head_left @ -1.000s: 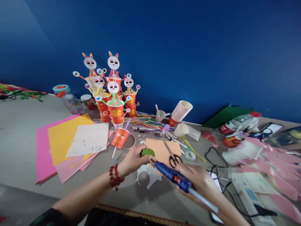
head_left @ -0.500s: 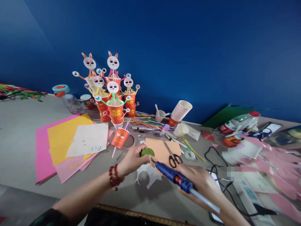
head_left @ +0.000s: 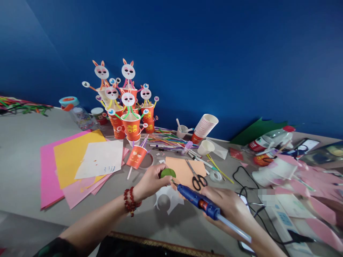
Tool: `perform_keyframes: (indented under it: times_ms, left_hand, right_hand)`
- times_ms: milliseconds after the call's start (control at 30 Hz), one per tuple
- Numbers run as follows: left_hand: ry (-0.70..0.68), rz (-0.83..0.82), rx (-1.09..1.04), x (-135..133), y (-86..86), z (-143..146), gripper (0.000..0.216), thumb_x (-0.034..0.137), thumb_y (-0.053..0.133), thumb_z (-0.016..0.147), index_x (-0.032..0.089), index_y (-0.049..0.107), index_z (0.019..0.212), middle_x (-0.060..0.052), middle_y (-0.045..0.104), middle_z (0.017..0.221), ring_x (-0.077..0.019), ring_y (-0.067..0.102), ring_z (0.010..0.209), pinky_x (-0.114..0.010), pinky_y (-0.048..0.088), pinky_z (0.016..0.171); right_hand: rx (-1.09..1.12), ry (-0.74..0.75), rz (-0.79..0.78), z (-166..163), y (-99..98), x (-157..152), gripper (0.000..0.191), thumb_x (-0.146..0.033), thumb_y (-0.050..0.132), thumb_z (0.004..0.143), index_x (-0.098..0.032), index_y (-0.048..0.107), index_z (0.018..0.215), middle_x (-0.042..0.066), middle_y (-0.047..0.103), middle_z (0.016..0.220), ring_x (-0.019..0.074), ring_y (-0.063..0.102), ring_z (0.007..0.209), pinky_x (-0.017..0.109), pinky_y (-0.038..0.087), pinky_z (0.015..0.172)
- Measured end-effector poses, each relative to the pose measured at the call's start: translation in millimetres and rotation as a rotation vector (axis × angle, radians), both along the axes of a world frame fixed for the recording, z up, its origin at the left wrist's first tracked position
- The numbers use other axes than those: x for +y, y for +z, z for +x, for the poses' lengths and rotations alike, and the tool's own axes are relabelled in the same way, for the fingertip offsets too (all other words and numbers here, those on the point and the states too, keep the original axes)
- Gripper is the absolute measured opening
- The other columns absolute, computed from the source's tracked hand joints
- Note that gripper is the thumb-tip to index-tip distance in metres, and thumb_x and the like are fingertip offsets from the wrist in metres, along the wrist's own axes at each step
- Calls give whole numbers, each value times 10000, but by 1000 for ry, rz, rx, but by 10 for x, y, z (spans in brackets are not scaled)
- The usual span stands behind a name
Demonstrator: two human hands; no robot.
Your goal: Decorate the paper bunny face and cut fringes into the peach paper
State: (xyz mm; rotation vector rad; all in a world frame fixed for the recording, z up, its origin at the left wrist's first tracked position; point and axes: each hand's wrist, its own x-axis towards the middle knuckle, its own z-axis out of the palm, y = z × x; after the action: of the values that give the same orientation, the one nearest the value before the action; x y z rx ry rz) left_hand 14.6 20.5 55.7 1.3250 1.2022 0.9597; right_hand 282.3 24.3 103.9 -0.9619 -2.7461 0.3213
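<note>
My left hand [head_left: 151,180], with a red bead bracelet on the wrist, pinches a small green paper disc [head_left: 168,173] above the table. My right hand [head_left: 227,208] grips a blue hot glue gun [head_left: 197,201]. Its nozzle touches the lower right edge of the green disc. A clear glue stick pokes out of the gun's back, toward me. Under the hands lies a white paper scrap with round cut-outs [head_left: 167,199].
Red paper cups topped with bunny faces [head_left: 128,107] stand at the back. Pink, yellow and white sheets [head_left: 80,160] lie at left. Scissors [head_left: 197,176] rest on peach paper [head_left: 182,167], by a tape roll [head_left: 215,175]. A white cup stack [head_left: 206,125], pens, cables and pink cut-outs crowd the right.
Hardly anything differs: both hands hold their places with the glue gun tip at the green disc; the view has drifted very slightly.
</note>
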Motion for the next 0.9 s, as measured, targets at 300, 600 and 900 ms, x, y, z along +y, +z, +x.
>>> perform_keyframes:
  times_ms: [300,600,900]
  left_hand:
    - [3,25,29,-17,42,0,127,287,592,751,163,568,739,38,501,625,-103,437,558,-210,324,520]
    - [20,-39,-43,12,-33,-36,123,288,592,746,166,576,757,42,528,600,-96,464,531,-199,350,512]
    - [0,-211,-261,-8,-151,-60,256,373,682,749,139,601,814,25,565,662,-82,474,556,-203,386,541]
  right_hand:
    - [49,-5,82,3,-107,0,145,-278,512,859,-218,618,936,57,700,748,207,649,628,281,411,549]
    - [392,-165,-221,51,31,-64,161,-316,553,903,-225,655,989,87,729,923,214,686,692,301,536,604]
    - [795,-664,-114,389,-117,692,302,-416,489,952,-150,631,971,4,582,604,166,576,552,281,484,557]
